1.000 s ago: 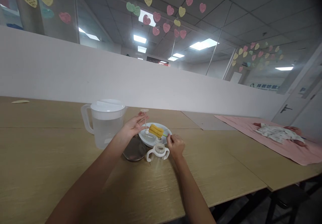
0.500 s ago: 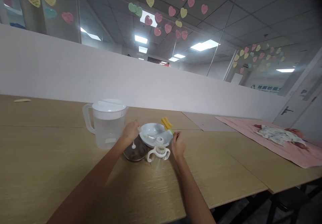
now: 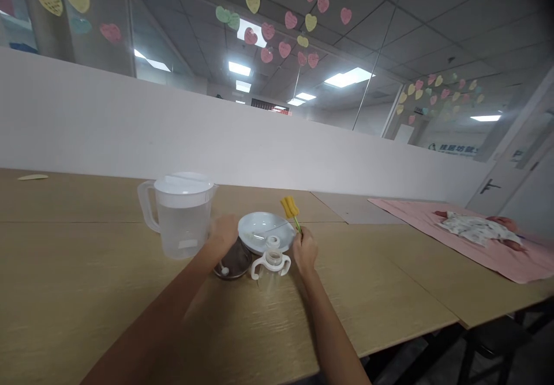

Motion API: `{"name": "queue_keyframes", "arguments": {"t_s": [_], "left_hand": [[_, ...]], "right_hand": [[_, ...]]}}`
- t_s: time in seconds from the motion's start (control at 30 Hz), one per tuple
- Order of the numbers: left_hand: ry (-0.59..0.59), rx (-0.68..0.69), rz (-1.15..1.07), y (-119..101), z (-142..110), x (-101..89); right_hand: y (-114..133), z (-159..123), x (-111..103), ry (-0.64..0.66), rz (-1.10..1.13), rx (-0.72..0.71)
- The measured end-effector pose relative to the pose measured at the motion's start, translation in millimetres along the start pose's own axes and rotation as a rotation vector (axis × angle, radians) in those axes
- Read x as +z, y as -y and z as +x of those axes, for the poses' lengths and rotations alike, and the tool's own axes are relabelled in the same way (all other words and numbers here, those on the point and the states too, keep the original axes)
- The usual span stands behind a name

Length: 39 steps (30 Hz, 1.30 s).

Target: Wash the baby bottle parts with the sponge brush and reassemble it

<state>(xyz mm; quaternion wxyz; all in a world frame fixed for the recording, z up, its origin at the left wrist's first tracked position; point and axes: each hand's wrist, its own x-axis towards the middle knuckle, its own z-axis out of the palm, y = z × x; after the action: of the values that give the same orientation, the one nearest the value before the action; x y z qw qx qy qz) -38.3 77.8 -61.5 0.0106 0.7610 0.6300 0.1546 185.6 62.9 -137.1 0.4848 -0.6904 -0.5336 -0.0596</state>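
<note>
My left hand (image 3: 224,232) is closed and smeared by motion beside the pitcher. A thin straw with a white ball end (image 3: 224,271) shows below it, over a dark round dish (image 3: 236,260); its upper part is hidden. My right hand (image 3: 305,250) grips the green handle of a sponge brush, its yellow head (image 3: 289,206) pointing up. Between my hands stands a clear baby bottle (image 3: 270,278), uncapped, with a white two-handled ring (image 3: 259,262). Behind it, a white bowl (image 3: 246,223) holds clear and white parts.
A lidded clear pitcher (image 3: 184,223) stands left of my left hand. Far right, a baby-like figure in patterned clothing (image 3: 470,229) lies on a pink cloth (image 3: 411,217). A low white wall (image 3: 108,125) bounds the table (image 3: 367,292) at the back.
The sponge brush has risen slightly and turned more upright in my right hand. My left hand has moved a little down, and the white ball end now sits lower over the dark dish.
</note>
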Motion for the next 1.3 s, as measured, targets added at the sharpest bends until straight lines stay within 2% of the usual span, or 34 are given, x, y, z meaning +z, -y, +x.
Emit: {"name": "queue_keyframes", "arguments": {"t_s": [0.1, 0.2, 0.37, 0.63, 0.73, 0.8, 0.97, 1.1, 1.23, 1.3], "left_hand": [[-0.075, 0.125, 0.034, -21, -7, 2.8], [-0.087, 0.308, 0.047, -32, -10, 16.6], [-0.107, 0.416, 0.099, -28, -6, 38.7], [-0.177, 0.56, 0.07, -14, 1, 49.1], [-0.101, 0.574, 0.032, -9, 6, 54.7], [-0.094, 0.585, 0.029, -7, 9, 56.0], [-0.183, 0.642, 0.061, -11, 8, 47.7], [-0.238, 0.581, 0.037, -14, 6, 43.1], [-0.123, 0.596, -0.119, -11, 8, 48.5], [-0.067, 0.558, -0.163, -10, 10, 51.1]], "right_hand": [[-1, 0, 1, 0.001, -0.015, 0.004], [-1, 1, 2, 0.002, -0.014, 0.012], [-1, 2, 2, 0.02, -0.018, 0.007], [-3, 2, 4, -0.018, 0.015, -0.01], [-3, 2, 4, -0.027, 0.033, -0.016], [-3, 2, 4, -0.022, 0.043, -0.024], [-1, 1, 3, -0.039, 0.052, -0.022], [-1, 1, 3, -0.053, 0.062, -0.001], [-1, 1, 2, -0.058, 0.058, 0.003], [-1, 2, 2, -0.057, 0.057, -0.005]]}}
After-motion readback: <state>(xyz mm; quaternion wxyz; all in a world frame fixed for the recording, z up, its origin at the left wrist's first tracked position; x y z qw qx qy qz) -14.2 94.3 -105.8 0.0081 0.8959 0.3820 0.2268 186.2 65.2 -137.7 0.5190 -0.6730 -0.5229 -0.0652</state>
